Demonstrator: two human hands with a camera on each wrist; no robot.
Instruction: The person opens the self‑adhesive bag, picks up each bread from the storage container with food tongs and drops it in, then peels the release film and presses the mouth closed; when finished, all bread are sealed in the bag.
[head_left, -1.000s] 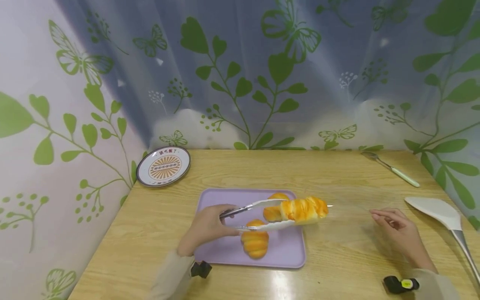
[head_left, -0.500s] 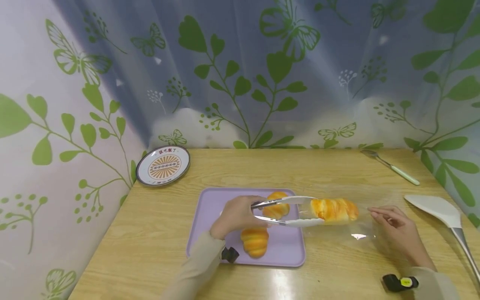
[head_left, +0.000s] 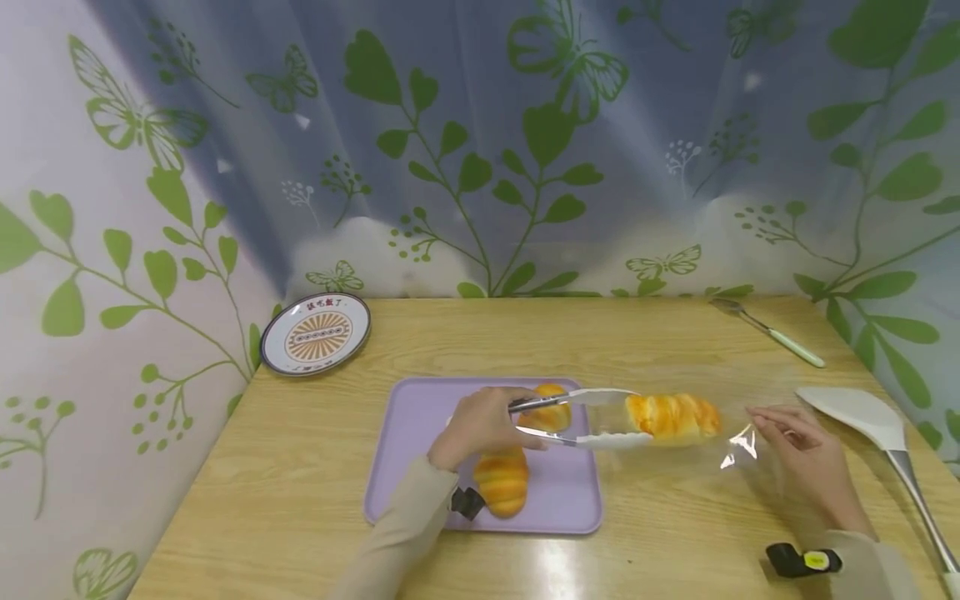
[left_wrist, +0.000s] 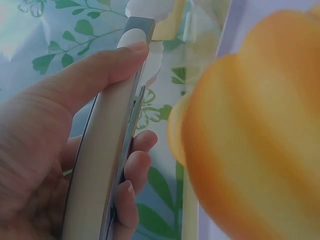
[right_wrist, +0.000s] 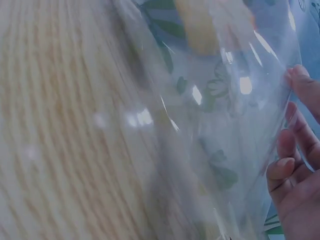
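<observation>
My left hand (head_left: 480, 429) grips a pair of tongs (head_left: 600, 397) above the tray, thumb on one arm and fingers curled behind the other in the left wrist view. Between the tongs' white tips sits a long golden bread roll (head_left: 675, 419). Clear plastic, seemingly a bag (right_wrist: 240, 125), surrounds the roll; its exact outline is hard to see. At the right, my right hand (head_left: 813, 454) pinches the edge of this plastic between thumb and fingertips. Two more bread pieces lie on the lilac tray (head_left: 382, 467): a ridged one (head_left: 504, 483) in front and a partly hidden one (head_left: 549, 408) behind.
A patterned plate (head_left: 317, 335) stands at the back left of the wooden table (head_left: 480, 333). Toward the right lie a fork-like utensil with a pale green handle (head_left: 795, 346) and a white-headed spatula (head_left: 862, 417). A printed curtain (head_left: 420, 208) borders the table.
My left hand has moved right with the tongs and roll, bringing the roll closer to my right hand and into the clear plastic. The right hand has stayed nearly in place.
</observation>
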